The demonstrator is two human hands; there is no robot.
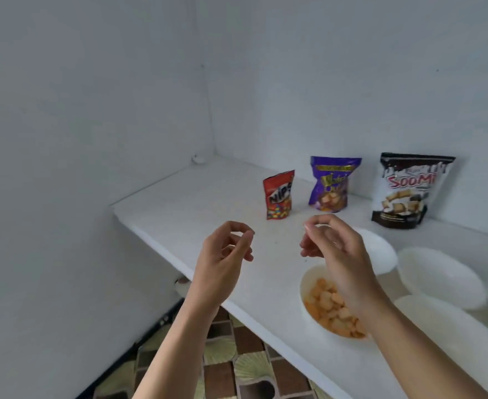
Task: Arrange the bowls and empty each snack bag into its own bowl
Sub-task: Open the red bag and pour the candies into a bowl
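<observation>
Three snack bags stand upright near the back wall: a small red Nips bag (278, 194), a purple bag (331, 184) and a black and white Soomi bag (406, 190). A white bowl (306, 286) near the counter's front edge holds orange snacks. Three white bowls with nothing visible in them sit to its right: one behind my right hand (380, 249), one further right (441, 276), one at the near right (449, 332). My left hand (222, 254) hovers above the counter's edge with fingers loosely curled, holding nothing. My right hand (334, 249) hangs over the filled bowl, fingers curled, nothing visible in it.
The white counter (196, 208) runs into a corner of white walls on the left and at the back. A small white object (198, 158) lies in that corner. Patterned brown and green floor tiles (237, 364) show below the counter's front edge.
</observation>
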